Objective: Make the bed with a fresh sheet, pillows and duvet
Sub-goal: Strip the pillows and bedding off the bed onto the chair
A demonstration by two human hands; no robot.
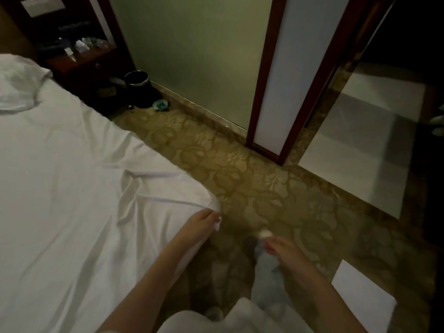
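A white sheet (72, 176) lies loose and wrinkled over the bed, filling the left half of the head view. My left hand (203, 223) pinches the sheet's corner edge at the bed's right side, lifting it slightly off the mattress. My right hand (282, 247) hangs over the carpet to the right with fingers loosely curled; it is blurred and I cannot tell whether it holds anything. A white pillow (19, 85) lies at the head of the bed, far left.
A dark wooden nightstand (79, 58) with small items stands beyond the bed, a black waste bin (138, 88) beside it. Patterned carpet (240, 176) runs along the bed. A door frame (269, 92) and tiled floor (360, 152) are to the right.
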